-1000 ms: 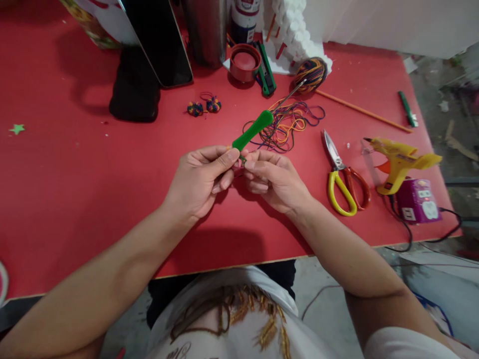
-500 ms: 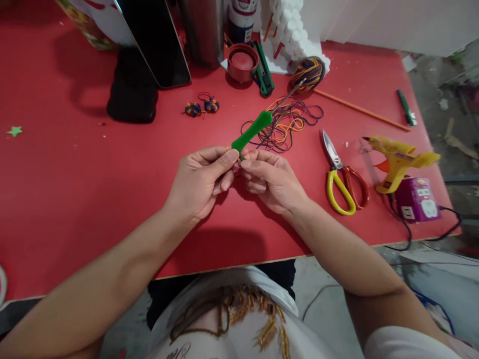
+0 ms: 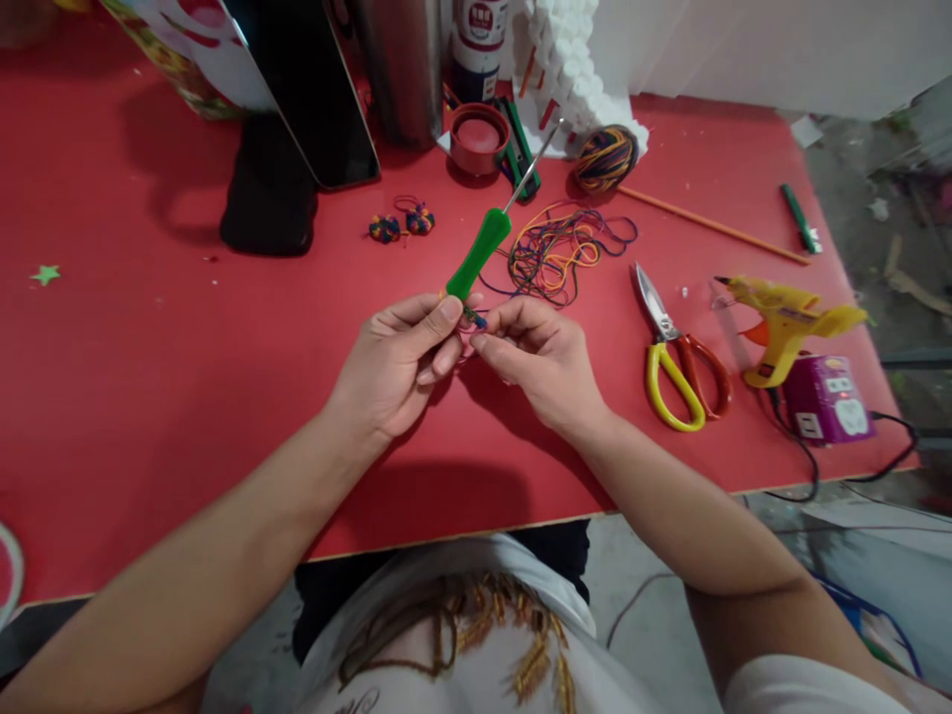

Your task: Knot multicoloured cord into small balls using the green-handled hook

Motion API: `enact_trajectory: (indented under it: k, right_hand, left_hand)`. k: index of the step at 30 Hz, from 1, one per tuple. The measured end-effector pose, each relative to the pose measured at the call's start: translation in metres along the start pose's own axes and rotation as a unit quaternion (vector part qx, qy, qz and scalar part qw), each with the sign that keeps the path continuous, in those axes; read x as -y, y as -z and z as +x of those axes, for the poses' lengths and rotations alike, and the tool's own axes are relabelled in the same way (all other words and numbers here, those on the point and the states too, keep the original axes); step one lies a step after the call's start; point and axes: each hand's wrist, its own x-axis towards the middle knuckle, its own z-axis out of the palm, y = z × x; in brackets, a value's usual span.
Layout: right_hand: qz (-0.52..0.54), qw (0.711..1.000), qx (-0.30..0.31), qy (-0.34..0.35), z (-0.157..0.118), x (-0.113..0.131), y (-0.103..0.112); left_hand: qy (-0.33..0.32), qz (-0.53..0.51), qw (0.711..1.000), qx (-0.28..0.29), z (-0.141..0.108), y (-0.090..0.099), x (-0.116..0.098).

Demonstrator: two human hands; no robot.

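A crochet hook with a green handle (image 3: 480, 253) and a thin metal shaft slants up and away from my left hand (image 3: 402, 362). The handle's lower end is pinched between my left thumb and fingers. Beside it a small blue-green crocheted piece (image 3: 474, 317) juts out between my two hands. My right hand (image 3: 546, 362) closes its thumb and forefinger at the right end of this piece; the exact grip is partly hidden. Loose multicoloured yarn (image 3: 554, 253) lies tangled just beyond my hands, near a wound yarn ball (image 3: 606, 159).
Scissors (image 3: 673, 372) and a yellow glue gun (image 3: 788, 322) lie to the right, by a purple box (image 3: 831, 397). Two small yarn pieces (image 3: 402, 223) lie ahead. A propped phone (image 3: 312, 94), a metal flask (image 3: 402, 69) and a red cup (image 3: 478, 144) stand behind.
The crochet hook has swung to a steeper angle, its handle and tip moving left. My right fingers have shifted slightly, and more of the small crocheted piece shows between my hands.
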Motion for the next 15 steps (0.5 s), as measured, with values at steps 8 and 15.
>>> enact_trajectory:
  k: [8, 15]
  right_hand:
    - [0.070, 0.997, 0.012, -0.037, 0.000, -0.003, 0.000]
    - [-0.004, 1.000, -0.014, 0.020, -0.001, 0.000, -0.001]
  left_hand:
    - [-0.017, -0.019, 1.000, 0.004, 0.002, -0.001, 0.002]
    - [0.056, -0.058, 0.997, -0.002, -0.002, -0.010, -0.002]
